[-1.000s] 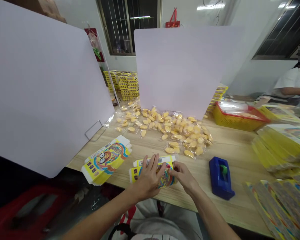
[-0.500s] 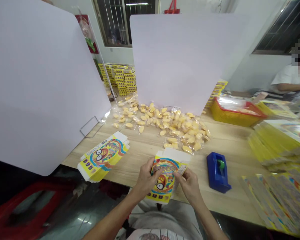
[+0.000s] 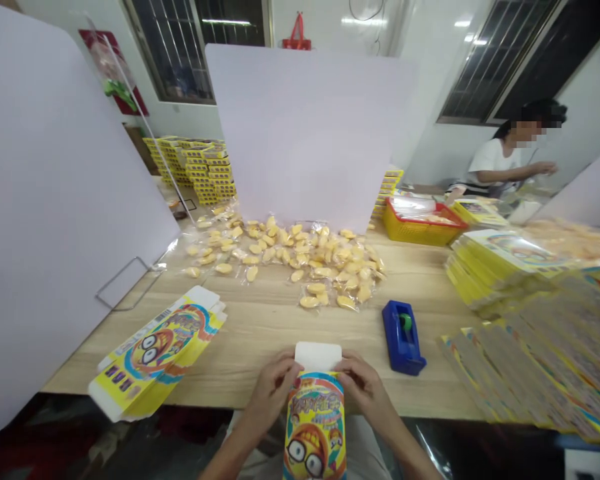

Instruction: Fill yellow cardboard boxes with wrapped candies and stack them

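Note:
A yellow printed cardboard box (image 3: 315, 423) is held between my hands at the table's front edge, its white end flap (image 3: 319, 356) standing up toward the far side. My left hand (image 3: 273, 390) grips the box's upper left corner, thumb near the flap. At the upper right corner, my right hand (image 3: 365, 383) pinches the box with the thumb on the front. Flattened yellow boxes (image 3: 157, 353) overlap on the table to the left. Beyond my hands lies a heap of yellow oval pieces in clear wrappers (image 3: 325, 257).
A blue tape dispenser (image 3: 403, 340) sits right of my hands. Stacked flat cartons (image 3: 495, 267) and fanned cartons (image 3: 525, 367) cover the right side. White partition boards (image 3: 305, 133) stand behind and left. A yellow-red basket (image 3: 423, 230) is at the back; a person (image 3: 505, 160) sits beyond.
The box has turned upright and moved nearer my body, and both hands have shifted to its top corners. The camera view has swung to the right.

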{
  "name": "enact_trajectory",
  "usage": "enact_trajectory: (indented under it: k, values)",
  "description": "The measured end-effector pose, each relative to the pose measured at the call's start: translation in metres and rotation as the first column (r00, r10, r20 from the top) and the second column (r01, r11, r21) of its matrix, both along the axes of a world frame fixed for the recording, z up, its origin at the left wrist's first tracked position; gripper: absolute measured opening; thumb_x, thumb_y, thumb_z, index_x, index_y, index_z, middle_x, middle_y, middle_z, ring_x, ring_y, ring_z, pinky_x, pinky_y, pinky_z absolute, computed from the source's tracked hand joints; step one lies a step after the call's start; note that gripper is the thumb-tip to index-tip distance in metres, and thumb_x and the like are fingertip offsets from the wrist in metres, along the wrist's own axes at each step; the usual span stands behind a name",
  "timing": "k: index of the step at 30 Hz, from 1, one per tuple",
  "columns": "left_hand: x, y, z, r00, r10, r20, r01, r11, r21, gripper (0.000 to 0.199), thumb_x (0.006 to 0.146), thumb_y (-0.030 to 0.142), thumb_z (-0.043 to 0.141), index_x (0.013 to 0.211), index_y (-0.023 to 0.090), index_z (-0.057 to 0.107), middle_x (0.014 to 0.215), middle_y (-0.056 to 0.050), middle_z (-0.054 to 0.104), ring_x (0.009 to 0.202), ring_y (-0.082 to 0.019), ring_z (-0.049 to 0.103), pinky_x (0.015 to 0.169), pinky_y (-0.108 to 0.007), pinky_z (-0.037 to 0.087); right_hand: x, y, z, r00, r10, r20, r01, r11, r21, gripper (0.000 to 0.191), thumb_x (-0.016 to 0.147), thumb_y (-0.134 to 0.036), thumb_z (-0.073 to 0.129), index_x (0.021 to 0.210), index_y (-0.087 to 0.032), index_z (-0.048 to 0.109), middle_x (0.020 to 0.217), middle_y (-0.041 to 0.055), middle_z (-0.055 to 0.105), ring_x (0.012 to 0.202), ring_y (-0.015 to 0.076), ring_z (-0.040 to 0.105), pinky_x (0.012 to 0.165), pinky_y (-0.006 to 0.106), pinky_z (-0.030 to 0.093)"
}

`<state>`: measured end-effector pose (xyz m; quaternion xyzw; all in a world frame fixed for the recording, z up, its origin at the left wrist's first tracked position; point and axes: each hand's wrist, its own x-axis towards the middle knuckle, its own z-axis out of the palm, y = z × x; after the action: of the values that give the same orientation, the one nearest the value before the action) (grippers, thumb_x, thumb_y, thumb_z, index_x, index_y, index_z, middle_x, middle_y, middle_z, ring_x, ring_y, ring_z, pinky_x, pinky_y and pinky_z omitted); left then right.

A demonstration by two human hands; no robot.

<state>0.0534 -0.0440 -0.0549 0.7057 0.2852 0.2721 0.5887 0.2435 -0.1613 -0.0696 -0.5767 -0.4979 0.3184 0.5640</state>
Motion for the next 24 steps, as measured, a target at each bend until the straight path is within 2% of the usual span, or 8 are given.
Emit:
enact_trajectory:
  k: [3,5,6,8,13,17,21,24]
  values:
    - [0.007,0.01,0.009,0.999,0.034,0.026,-0.032,0.997,-0.067,0.026,0.084,0.033,0.059,0.067,0.015,0.061,0.077,-0.004,0.059,0.076,-0.016,0.056,0.068,-0.024,0.045,-0.002,0.008,0.001,0.985,-0.057,-0.165,0.062,0.998,0.026,0.023,0.084,-0.038,0.062,0.1,-0.022,0.065,0.093,0.006,0.063,0.086,0.0194,0.06,0.076,0.031,0.05]
    - [0.008,0.014,0.009,0.998,0.037,0.052,-0.026,0.981,-0.19,0.016,0.079,0.031,0.065,0.085,0.017,0.063,0.072,0.0,0.055,0.068,-0.013,0.054,0.063,-0.022,0.043,-0.003,0.01,0.0,0.97,-0.063,-0.236,0.067,0.998,0.01,0.039,0.082,-0.038,0.064,0.118,-0.025,0.057,0.083,0.0018,0.06,0.074,0.0163,0.059,0.067,0.028,0.05]
    - [0.007,0.016,0.009,0.998,0.01,0.058,0.003,0.974,-0.227,0.023,0.078,0.031,0.067,0.096,0.019,0.062,0.075,0.001,0.056,0.069,-0.013,0.054,0.064,-0.022,0.043,-0.002,0.009,0.0,0.974,-0.047,-0.221,0.047,0.999,-0.005,0.041,0.082,-0.038,0.065,0.12,-0.025,0.057,0.083,0.0015,0.059,0.073,0.0158,0.058,0.066,0.027,0.049]
    - [0.004,0.019,0.006,0.995,-0.084,0.048,0.093,0.972,-0.215,0.031,0.077,0.033,0.068,0.105,0.019,0.063,0.081,-0.001,0.057,0.074,-0.013,0.056,0.066,-0.023,0.044,0.0,0.005,0.0,0.991,0.017,-0.133,-0.022,0.999,-0.04,0.031,0.083,-0.037,0.064,0.11,-0.022,0.065,0.085,0.0036,0.06,0.077,0.0168,0.058,0.069,0.028,0.049]
    - [-0.004,0.021,0.008,0.975,-0.212,-0.064,0.212,0.977,-0.013,0.023,0.077,0.034,0.067,0.088,0.015,0.074,0.087,-0.008,0.06,0.074,-0.015,0.058,0.062,-0.024,0.044,0.002,-0.007,0.006,0.995,0.065,-0.077,-0.072,0.994,-0.088,0.024,0.089,-0.038,0.055,0.094,-0.021,0.071,0.106,0.0093,0.062,0.102,0.0222,0.058,0.087,0.034,0.047]
    - [-0.004,0.018,0.017,0.974,-0.208,-0.093,0.215,0.974,0.067,0.021,0.081,0.031,0.063,0.088,0.015,0.075,0.082,-0.008,0.064,0.074,-0.016,0.058,0.066,-0.025,0.044,-0.001,-0.007,0.015,0.996,0.049,-0.069,-0.061,0.982,-0.177,0.021,0.084,-0.038,0.062,0.085,-0.019,0.07,0.095,0.008,0.066,0.091,0.0214,0.061,0.082,0.033,0.049]
    - [0.003,0.019,0.022,0.984,-0.176,-0.035,0.172,0.981,-0.084,0.028,0.073,0.032,0.07,0.092,0.012,0.072,0.08,-0.006,0.065,0.068,-0.014,0.056,0.062,-0.024,0.042,0.003,0.003,0.024,0.999,0.003,-0.033,-0.01,0.972,-0.237,0.023,0.078,-0.034,0.069,0.094,-0.018,0.065,0.087,0.0051,0.066,0.076,0.0181,0.06,0.07,0.029,0.049]
    - [0.009,0.023,0.023,0.984,-0.174,0.019,0.175,0.961,-0.213,0.025,0.074,0.034,0.068,0.081,0.011,0.07,0.07,-0.004,0.063,0.063,-0.013,0.054,0.06,-0.024,0.04,0.006,0.009,0.03,1.0,-0.015,0.0,0.015,0.968,-0.25,0.02,0.078,-0.036,0.067,0.082,-0.016,0.065,0.067,0.0005,0.059,0.057,0.0126,0.05,0.052,0.024,0.04]
